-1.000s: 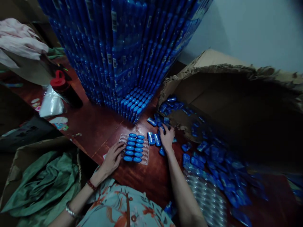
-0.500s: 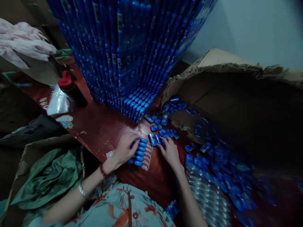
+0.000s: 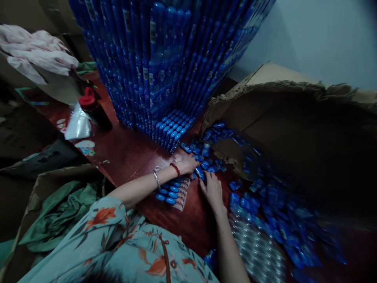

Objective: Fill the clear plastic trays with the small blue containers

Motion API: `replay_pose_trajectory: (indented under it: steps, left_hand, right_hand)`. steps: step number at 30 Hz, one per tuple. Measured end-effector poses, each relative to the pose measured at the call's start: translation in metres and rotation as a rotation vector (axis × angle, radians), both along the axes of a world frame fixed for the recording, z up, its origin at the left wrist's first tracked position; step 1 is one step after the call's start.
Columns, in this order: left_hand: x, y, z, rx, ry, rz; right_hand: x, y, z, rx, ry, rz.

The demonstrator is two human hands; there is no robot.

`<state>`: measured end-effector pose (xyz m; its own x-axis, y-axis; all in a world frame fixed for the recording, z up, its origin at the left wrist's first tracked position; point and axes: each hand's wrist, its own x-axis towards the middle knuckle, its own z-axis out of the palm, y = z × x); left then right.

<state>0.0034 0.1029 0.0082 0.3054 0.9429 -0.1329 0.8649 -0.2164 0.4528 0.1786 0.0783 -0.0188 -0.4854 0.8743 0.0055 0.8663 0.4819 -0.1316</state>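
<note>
My left hand point(image 3: 188, 165) reaches across the plastic blister tray point(image 3: 183, 198) to the small shiny blue packets beyond it. Its fingers are closed around a blue packet that they mostly cover. Beside it, my right hand point(image 3: 212, 189) has its fingertips and thumb closed against another blue packet point(image 3: 200, 173), which lies slanted between both hands. Blue oval pieces point(image 3: 170, 200) fill part of the tray in rows, while its right-hand column of cavities is bare. My left forearm hides the tray's upper part.
Tall stacks of blue packs point(image 3: 153, 78) stand at the back, around a lower stack point(image 3: 173, 124). A torn cardboard box point(image 3: 265, 102) spills loose blue packets point(image 3: 277, 196) on the right. Clear trays point(image 3: 257, 243), a red-capped bottle point(image 3: 96, 110) and a box with green cloth point(image 3: 64, 212) are near.
My left hand has moved from over the tray's blue pieces, up and right to the loose packets. My right hand stays close to its place, and the packet by it now slants.
</note>
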Motion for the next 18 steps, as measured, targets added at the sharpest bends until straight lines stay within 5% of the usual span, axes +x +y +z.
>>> replay_pose_trajectory:
  steps: [5, 12, 18]
  left_hand:
    - [-0.012, 0.001, 0.007, 0.038, 0.18, -0.101]
    - [-0.017, 0.002, 0.002, 0.053, 0.267, -0.142]
    - [-0.048, 0.001, 0.004, 0.096, 0.216, -0.127]
  right_hand:
    - [0.002, 0.012, -0.012, -0.119, 0.341, -0.118]
    - [0.005, 0.01, -0.003, -0.546, 1.052, -0.373]
    - [0.006, -0.005, 0.003, -0.654, 1.076, -0.399]
